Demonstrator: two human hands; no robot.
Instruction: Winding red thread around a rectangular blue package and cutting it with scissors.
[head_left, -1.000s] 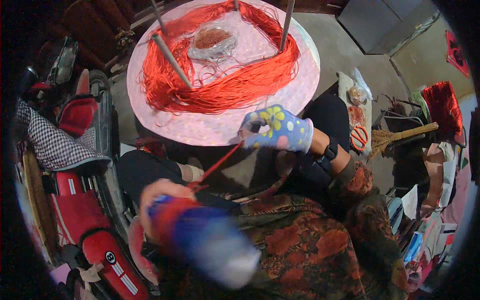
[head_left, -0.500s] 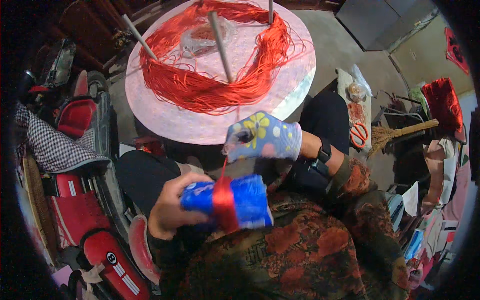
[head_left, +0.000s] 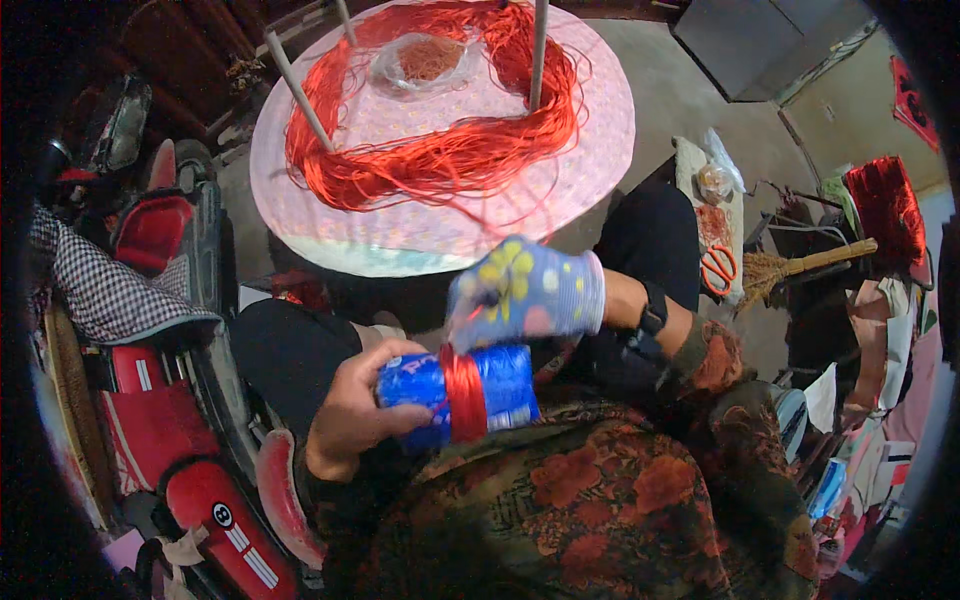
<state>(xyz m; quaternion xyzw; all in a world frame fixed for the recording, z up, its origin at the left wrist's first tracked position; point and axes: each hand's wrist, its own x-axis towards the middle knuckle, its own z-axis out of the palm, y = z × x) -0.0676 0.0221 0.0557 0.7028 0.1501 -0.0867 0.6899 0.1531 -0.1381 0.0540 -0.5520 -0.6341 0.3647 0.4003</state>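
The left hand (head_left: 355, 415) is gripping one blue bottle (head_left: 460, 392), partly hiding it; the gloved right hand (head_left: 525, 292) is pinching red thread (head_left: 462, 395), fingertips blurred; three rods are standing on the table (head_left: 400, 240).

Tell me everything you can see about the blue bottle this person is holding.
The blue bottle looks like plastic with a glossy blue wrapper. It lies sideways over the person's lap, below the round table. A band of red thread is wound around its middle. The bare left hand grips its left end; the gloved right hand is just above it, at the thread. Its ends are hidden.
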